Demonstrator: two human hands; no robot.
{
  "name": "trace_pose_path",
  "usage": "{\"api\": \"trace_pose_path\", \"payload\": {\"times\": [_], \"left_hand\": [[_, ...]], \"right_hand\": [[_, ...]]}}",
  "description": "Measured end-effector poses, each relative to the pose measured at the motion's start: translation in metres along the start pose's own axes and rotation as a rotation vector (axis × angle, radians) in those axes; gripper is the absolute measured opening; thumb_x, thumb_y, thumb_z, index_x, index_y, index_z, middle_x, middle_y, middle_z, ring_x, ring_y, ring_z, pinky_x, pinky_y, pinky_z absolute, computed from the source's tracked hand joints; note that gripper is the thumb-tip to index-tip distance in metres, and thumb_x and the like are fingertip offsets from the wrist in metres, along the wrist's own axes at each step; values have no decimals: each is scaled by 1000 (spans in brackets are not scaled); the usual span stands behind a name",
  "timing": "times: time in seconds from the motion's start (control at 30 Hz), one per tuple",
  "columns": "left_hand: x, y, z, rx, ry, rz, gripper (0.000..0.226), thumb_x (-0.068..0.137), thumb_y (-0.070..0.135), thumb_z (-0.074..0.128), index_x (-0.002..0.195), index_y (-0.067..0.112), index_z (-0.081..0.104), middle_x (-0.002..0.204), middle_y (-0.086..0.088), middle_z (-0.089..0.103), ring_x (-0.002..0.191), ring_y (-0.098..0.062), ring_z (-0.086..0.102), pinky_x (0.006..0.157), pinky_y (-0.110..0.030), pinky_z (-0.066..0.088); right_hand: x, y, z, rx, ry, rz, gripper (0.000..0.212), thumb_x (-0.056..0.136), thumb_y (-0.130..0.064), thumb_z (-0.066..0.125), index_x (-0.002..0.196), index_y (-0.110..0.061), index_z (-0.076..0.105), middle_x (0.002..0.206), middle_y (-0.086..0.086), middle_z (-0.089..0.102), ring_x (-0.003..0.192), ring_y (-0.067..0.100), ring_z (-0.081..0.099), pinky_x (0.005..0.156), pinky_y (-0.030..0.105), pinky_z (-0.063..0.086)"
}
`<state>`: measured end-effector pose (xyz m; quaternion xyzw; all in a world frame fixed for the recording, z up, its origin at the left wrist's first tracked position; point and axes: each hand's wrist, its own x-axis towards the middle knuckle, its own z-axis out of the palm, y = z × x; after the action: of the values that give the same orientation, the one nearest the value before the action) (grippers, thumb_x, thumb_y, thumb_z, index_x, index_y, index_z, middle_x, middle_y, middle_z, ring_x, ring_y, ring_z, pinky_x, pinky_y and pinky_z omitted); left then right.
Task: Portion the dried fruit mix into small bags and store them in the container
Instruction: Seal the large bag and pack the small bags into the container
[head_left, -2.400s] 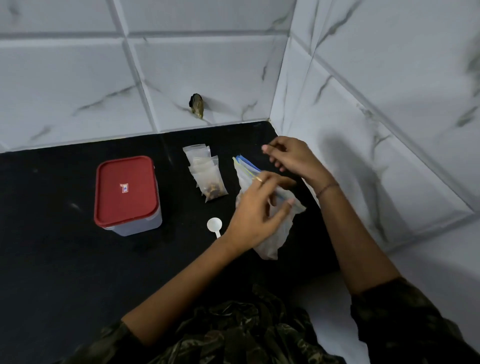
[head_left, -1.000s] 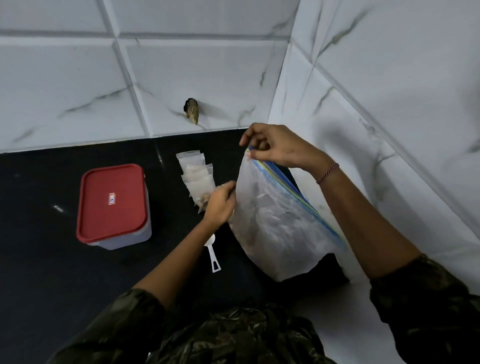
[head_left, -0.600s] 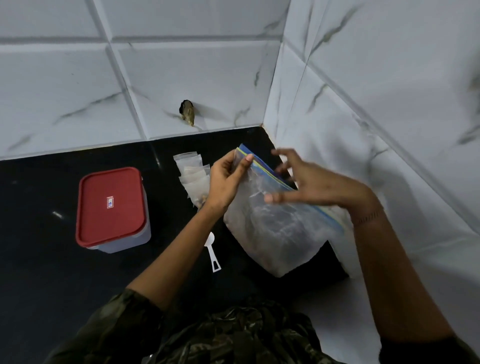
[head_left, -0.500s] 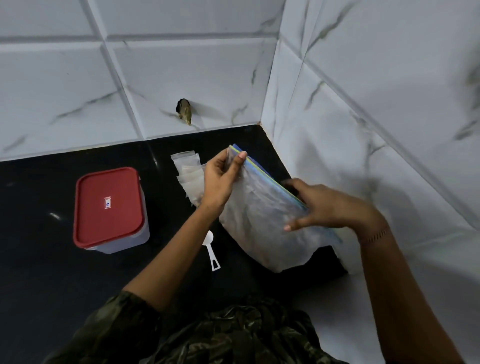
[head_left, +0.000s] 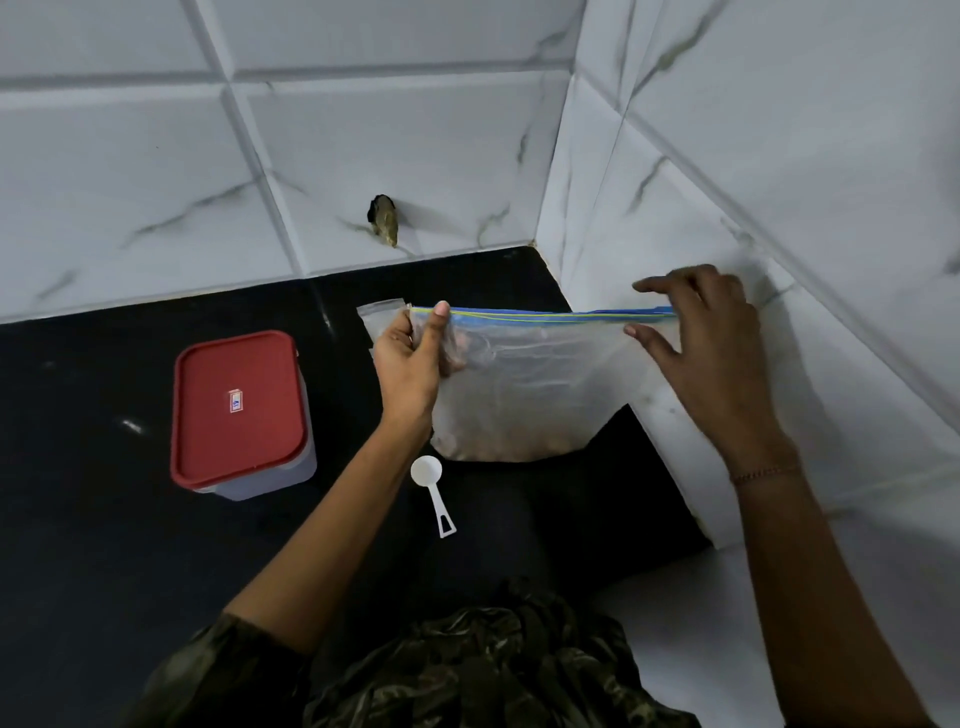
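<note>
- The portioning is looking barely begun; the big bag (head_left: 524, 395) of dried fruit mix (head_left: 519, 441) is standing on the black table (head_left: 78, 519) with its blue and yellow seal (head_left: 545, 313) running in a straight line, apparently not yet opened.
- The small bags (head_left: 382, 312) are lying in a little stack behind the left hand (head_left: 410, 364); the hand is hiding most of them, so whether any is holding fruit cannot be told.
- The container (head_left: 239, 410) is sitting well to the left with its red lid (head_left: 236, 400) on, so nothing is going in for now; the white scoop (head_left: 431, 488) is lying untouched on the table just in front of the big bag.
- What seems to be remaining: opening the seal, scooping, closing each small bag, lifting the lid and storing them.
- The left hand is pinching the left top corner of the big bag, its fingers (head_left: 440, 312) pressing on the end of the seal.
- The right hand (head_left: 711, 353) is reaching to the seal's right end; its fingers (head_left: 654, 285) are lying fairly straight, one above the strip and the thumb below it; whether they are pinching the strip or only touching it cannot be told.
- The big bag is hanging between the two hands, its bottom resting on the table.
</note>
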<state>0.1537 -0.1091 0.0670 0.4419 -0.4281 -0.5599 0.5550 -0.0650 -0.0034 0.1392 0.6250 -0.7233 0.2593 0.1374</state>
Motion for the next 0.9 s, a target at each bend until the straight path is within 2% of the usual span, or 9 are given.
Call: {"api": "trace_pose_path", "payload": {"times": [0.13, 0.27, 0.4, 0.5, 0.6, 0.67, 0.77, 0.83, 0.9], "left_hand": [[-2, 4, 0, 46, -16, -32, 31, 93, 24, 61, 67, 13, 49, 66, -9, 58, 58, -11, 61, 58, -26, 52], [-2, 5, -3, 42, -7, -112, 30, 93, 30, 60, 71, 10, 54, 70, -8, 63, 63, -16, 64, 61, -30, 54], [-6, 7, -7, -46, 82, -268, 23, 94, 29, 58, 81, 11, 60, 75, -6, 66, 67, -17, 65, 56, -24, 53], [-11, 15, -7, -90, 138, -376, 15, 93, 24, 59, 85, 12, 57, 77, -3, 60, 60, -9, 61, 47, -17, 49], [-14, 19, -10, -13, 117, -376, 22, 93, 23, 59, 75, 11, 57, 70, -3, 57, 54, -8, 59, 48, -16, 47], [-15, 15, -13, 192, 144, -252, 20, 93, 28, 58, 81, 12, 56, 78, -3, 57, 70, -13, 57, 63, -23, 50], [-24, 6, -23, 725, 184, 344, 28, 91, 34, 59, 108, 13, 53, 107, -5, 54, 98, -18, 52, 85, -32, 45], [-30, -3, -24, 1054, 19, 735, 36, 91, 38, 54, 117, 13, 53, 121, -6, 52, 116, -20, 47, 102, -37, 32], [-35, -14, -20, 1348, -210, 898, 42, 91, 44, 47, 122, 17, 56, 125, -3, 56, 125, -19, 48, 116, -48, 10]], "right_hand": [[-19, -26, 19, 42, 133, -240, 28, 84, -26, 64, 112, -22, 64, 120, 5, 55, 110, 24, 44, 91, 39, 37], [-32, -33, 61, -125, 32, -395, 45, 85, -40, 60, 127, -32, 50, 137, -4, 50, 127, 23, 39, 106, 56, 26], [-29, -29, 84, -234, -54, -451, 64, 87, -50, 54, 143, -34, 29, 149, -9, 38, 137, 22, 32, 106, 69, 12], [-22, -26, 92, -178, -39, -479, 58, 88, -48, 54, 141, -32, 36, 143, -9, 45, 127, 18, 44, 108, 64, 15], [-14, -24, 99, -8, 63, -514, 29, 93, -31, 53, 119, -24, 62, 108, -10, 68, 95, 14, 60, 104, 43, 32], [-12, -25, 101, 78, 45, -509, 22, 93, -24, 51, 105, -20, 70, 89, -7, 70, 80, 16, 64, 92, 31, 39], [-10, -26, 100, 150, -61, -459, 22, 92, -24, 49, 96, -17, 70, 83, -5, 69, 74, 16, 62, 78, 25, 37], [-9, -27, 98, 195, -136, -411, 25, 91, -26, 47, 92, -15, 69, 82, -3, 67, 74, 15, 58, 72, 22, 34], [-7, -29, 95, 238, -209, -357, 27, 89, -26, 45, 90, -13, 68, 82, 0, 65, 74, 15, 55, 67, 17, 28]]}}
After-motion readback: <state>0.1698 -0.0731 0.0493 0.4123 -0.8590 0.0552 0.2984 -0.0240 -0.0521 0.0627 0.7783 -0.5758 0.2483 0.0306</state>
